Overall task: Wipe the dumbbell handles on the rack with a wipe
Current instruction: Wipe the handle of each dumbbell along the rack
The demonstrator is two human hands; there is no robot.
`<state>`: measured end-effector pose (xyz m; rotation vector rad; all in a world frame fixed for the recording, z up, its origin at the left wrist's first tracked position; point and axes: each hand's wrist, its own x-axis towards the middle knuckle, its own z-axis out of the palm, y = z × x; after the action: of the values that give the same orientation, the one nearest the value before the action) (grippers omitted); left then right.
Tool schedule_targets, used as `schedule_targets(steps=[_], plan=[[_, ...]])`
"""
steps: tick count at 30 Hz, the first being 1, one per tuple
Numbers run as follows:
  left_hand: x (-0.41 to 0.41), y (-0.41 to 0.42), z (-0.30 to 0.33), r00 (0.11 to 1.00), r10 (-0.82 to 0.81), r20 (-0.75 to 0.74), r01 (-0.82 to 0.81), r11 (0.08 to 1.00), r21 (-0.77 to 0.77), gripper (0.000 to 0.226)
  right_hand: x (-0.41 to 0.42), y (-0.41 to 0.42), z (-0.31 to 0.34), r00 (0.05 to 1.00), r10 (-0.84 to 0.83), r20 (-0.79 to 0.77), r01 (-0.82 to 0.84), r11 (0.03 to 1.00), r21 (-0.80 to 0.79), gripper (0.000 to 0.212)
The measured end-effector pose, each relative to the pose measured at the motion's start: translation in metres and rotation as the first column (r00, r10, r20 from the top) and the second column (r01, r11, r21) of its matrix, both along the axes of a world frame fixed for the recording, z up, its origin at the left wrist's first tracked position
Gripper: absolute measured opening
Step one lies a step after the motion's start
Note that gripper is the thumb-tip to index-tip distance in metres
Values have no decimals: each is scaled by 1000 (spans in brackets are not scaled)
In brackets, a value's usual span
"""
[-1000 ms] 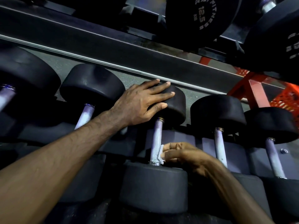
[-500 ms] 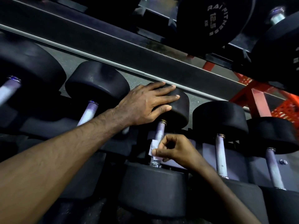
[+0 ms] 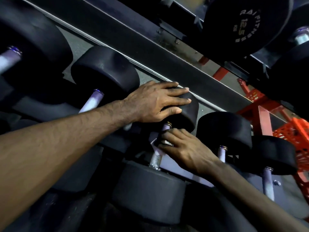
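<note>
From the head camera, the dumbbell (image 3: 154, 186) lies on the rack (image 3: 150, 52) near the middle. Its shiny handle (image 3: 154, 162) runs the long way from the near head at 6 o'clock up to the far head at 12 o'clock, leaning a little to the right. The left hand (image 3: 155, 102) lies flat with straight fingers on the far head. The right hand (image 3: 185, 150) wraps the white wipe (image 3: 154, 142) around the upper part of the handle. More dumbbells sit at 9 and 3 o'clock.
</note>
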<state>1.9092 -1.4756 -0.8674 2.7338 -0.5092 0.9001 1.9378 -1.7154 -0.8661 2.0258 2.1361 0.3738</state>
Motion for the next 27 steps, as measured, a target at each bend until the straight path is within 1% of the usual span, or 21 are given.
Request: schedule_targets(steps=[2, 3, 4, 6, 8, 11, 12, 13, 15, 16, 17, 19, 20, 21, 24, 25, 27], plan=[[0, 1, -2, 1000, 2, 18, -2, 1000, -3, 56, -4, -3, -3, 991, 136, 1, -134, 976, -169, 37], [0, 1, -3, 1000, 6, 24, -6, 1000, 0, 55, -6, -5, -4, 983, 180, 21, -170, 954, -247, 42], [1, 1, -5, 999, 8, 31, -8, 1000, 1, 55, -3, -6, -4, 978, 202, 53, -179, 941, -288, 46], [2, 1, -5, 999, 7, 38, -7, 1000, 3, 54, 7, -5, 2, 982, 146, 118, -113, 962, -248, 52], [3, 2, -6, 999, 6, 40, -7, 1000, 6, 55, 8, 0, 5, 989, 100, 107, -73, 969, -236, 54], [5, 3, -7, 999, 12, 31, -12, 1000, 24, 57, -5, 2, 2, 975, 216, 52, -182, 911, -370, 45], [5, 2, -6, 1000, 13, 25, -14, 1000, 21, 58, -5, 3, 4, 971, 231, 60, -194, 910, -367, 44], [5, 2, -6, 1000, 12, 22, -13, 1000, 18, 58, -1, 6, 7, 976, 200, 86, -161, 930, -332, 43], [5, 3, -5, 1000, 7, 22, -8, 1000, 12, 58, 9, 15, 17, 987, 83, 140, -49, 971, -236, 56], [5, 3, -6, 1000, 4, 23, -5, 1000, 14, 59, 8, 19, 17, 986, 71, 150, -35, 972, -234, 60], [5, 4, -6, 1000, 3, 26, -3, 1000, 14, 59, 5, 22, 11, 984, 101, 146, -59, 961, -269, 59], [4, 3, -6, 1000, 1, 18, -1, 1000, 12, 61, -9, 23, 0, 977, 190, 97, -142, 918, -371, 42], [3, 3, -6, 1000, 5, 8, -5, 1000, 13, 61, -8, 23, -1, 968, 235, 90, -185, 908, -376, 35], [3, 2, -5, 1000, 7, 3, -7, 1000, 14, 62, -4, 24, 2, 968, 233, 97, -185, 916, -356, 32], [3, 4, -3, 1000, 13, 7, -13, 1000, 16, 63, 15, 31, 13, 975, 138, 174, -96, 969, -227, 36], [4, 4, -3, 1000, 12, 4, -12, 1000, 19, 63, 14, 31, 12, 975, 145, 167, -105, 968, -226, 37], [4, 4, -4, 1000, 7, -4, -7, 1000, 24, 63, 4, 28, 5, 966, 235, 111, -192, 932, -307, 35]])
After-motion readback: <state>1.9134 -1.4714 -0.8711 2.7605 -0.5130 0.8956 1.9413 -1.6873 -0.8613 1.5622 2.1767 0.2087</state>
